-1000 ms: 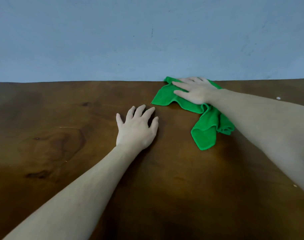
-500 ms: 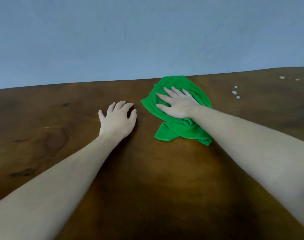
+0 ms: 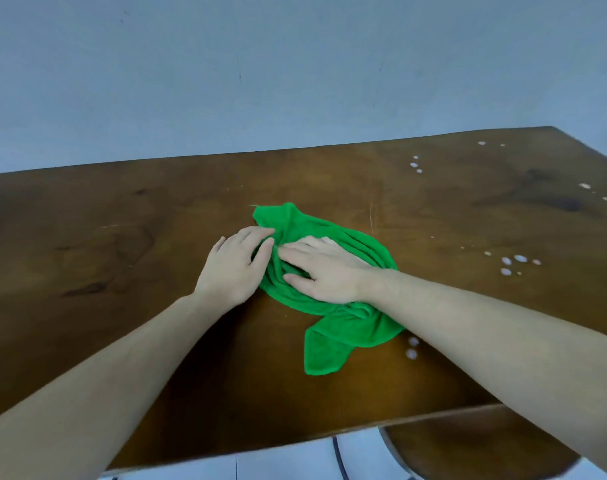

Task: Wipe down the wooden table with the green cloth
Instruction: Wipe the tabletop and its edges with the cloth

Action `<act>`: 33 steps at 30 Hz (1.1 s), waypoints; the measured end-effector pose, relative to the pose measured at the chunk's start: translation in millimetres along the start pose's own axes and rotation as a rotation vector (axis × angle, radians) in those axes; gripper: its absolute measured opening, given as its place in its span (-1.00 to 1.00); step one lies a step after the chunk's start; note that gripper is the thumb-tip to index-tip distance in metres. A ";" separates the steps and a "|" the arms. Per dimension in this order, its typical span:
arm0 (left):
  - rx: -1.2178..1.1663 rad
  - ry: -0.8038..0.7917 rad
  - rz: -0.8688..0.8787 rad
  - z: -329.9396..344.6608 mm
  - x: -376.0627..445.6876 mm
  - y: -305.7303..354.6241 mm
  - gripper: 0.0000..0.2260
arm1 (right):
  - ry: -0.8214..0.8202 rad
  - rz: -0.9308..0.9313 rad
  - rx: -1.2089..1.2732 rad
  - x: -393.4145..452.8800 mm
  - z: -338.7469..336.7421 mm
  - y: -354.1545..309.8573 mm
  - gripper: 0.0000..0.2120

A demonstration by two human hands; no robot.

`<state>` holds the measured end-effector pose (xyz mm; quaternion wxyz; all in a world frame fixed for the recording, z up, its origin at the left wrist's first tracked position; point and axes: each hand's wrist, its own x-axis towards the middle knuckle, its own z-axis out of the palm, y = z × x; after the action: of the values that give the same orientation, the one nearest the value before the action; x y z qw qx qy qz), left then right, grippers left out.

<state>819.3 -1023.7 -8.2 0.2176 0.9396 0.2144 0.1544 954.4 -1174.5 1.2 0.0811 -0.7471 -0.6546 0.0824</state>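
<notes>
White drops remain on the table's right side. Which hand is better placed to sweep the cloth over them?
Right, probably. The right hand already lies flat on the green cloth, on the side nearer the white drops. The left hand only touches the cloth's left edge.

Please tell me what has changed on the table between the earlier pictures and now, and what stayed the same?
The right hand has dragged the green cloth from the far edge toward the person and leftward. The left hand, earlier flat on bare wood apart from the cloth, now touches its left edge with its fingers. The right hand stays flat on the cloth; the white droplets on the wooden table remain unwiped.
</notes>
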 end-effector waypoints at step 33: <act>0.072 -0.152 0.057 -17.3 -161.6 42.3 -0.63 | 0.048 0.463 -0.109 -192.8 32.2 -81.1 -0.39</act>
<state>687.9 -1128.1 -5.1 0.1949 0.9616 0.1757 0.0809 843.9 -1354.7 -8.3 0.0354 -0.8823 -0.4672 0.0454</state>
